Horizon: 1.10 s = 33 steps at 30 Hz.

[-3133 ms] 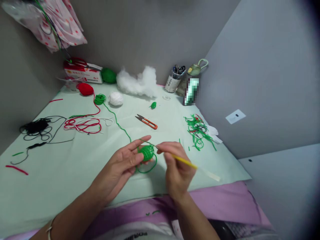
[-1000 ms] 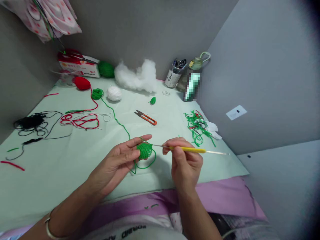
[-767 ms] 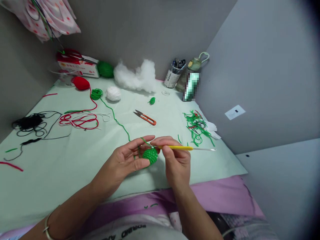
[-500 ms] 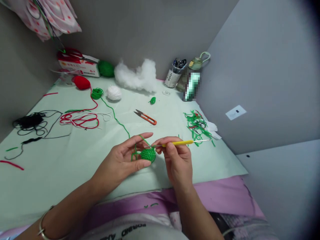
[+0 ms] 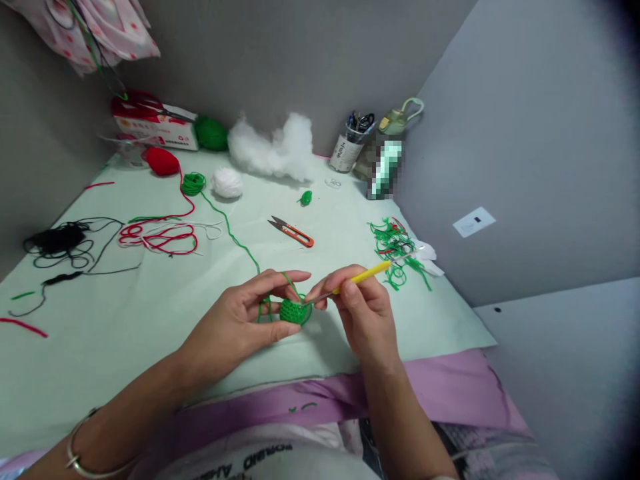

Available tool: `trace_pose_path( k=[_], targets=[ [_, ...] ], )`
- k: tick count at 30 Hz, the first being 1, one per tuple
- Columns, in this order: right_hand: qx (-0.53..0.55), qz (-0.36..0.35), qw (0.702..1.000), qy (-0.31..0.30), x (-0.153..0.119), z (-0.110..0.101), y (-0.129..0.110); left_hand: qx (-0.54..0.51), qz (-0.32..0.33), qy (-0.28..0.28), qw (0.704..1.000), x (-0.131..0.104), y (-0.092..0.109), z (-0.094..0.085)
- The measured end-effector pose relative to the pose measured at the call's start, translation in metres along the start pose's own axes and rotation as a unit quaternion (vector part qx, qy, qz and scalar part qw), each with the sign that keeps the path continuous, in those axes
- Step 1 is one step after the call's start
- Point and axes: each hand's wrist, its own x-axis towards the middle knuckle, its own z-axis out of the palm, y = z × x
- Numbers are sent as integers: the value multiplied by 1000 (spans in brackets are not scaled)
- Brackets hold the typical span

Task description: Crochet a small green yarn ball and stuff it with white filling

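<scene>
A small green crocheted piece [image 5: 293,311] is pinched between the thumb and fingers of my left hand [image 5: 245,313]. Green yarn [image 5: 239,244] passes over my left index finger and runs back to a small green coil [image 5: 193,184]. In my right hand [image 5: 363,310] is a crochet hook with a yellow handle [image 5: 367,276]. Its metal shaft reaches the top edge of the green piece; the very tip is hard to make out. Both hands are close together above the pale cloth.
Orange-handled snips [image 5: 292,232] lie beyond my hands. Green yarn scraps [image 5: 393,247] are at right, black yarn [image 5: 60,240] and looped red yarn [image 5: 157,239] at left. White stuffing [image 5: 270,150], a white ball [image 5: 227,183] and a pen cup [image 5: 346,152] stand farther back.
My right hand has moved slightly right, and the yellow hook is now tilted, its handle end raised. The green piece has turned a little in my left hand.
</scene>
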Motion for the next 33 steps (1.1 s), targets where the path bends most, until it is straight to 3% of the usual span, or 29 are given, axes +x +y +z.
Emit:
trace_pose_path(
  k=[4,7,10,12,13,15,18,21,23,25,27,30,32,33],
  targets=[
    [-206,-96,973,-31,-5,-2,-9,27,18,37,999,2,-1,3],
    [-364,-228,901,-54,-8,4,-8,-24,-4,71,997,0,-5,10],
    [-493,-332,804,-15,-13,12,3,-120,-6,85,989,-4,-11,20],
    [-510,-362,779,30,-16,16,11,-194,-9,64,979,-6,-14,24],
    [-490,-361,792,47,-17,17,15,-229,-20,49,972,-6,-14,25],
    [-403,-327,852,63,-19,19,17,-279,-43,14,959,-6,-14,24],
    [-240,-211,943,91,-17,17,10,-277,-51,-4,960,-4,-9,15],
    [-87,-100,982,137,-12,14,-1,-230,-42,15,972,-4,-5,7],
    [-15,-47,990,129,-10,14,-4,-197,-23,21,980,-5,-5,7],
    [-17,-32,993,109,-10,16,-1,-165,-1,31,986,-6,-7,12],
    [-112,-82,985,100,-14,20,6,-149,11,47,988,-6,-10,18],
    [-295,-217,924,107,-21,24,18,-190,-9,44,981,-4,-13,24],
    [-319,-256,906,110,-23,23,21,-242,-40,22,969,-3,-13,22],
    [-295,-245,916,115,-22,22,20,-264,-51,13,963,-2,-12,20]
  ],
)
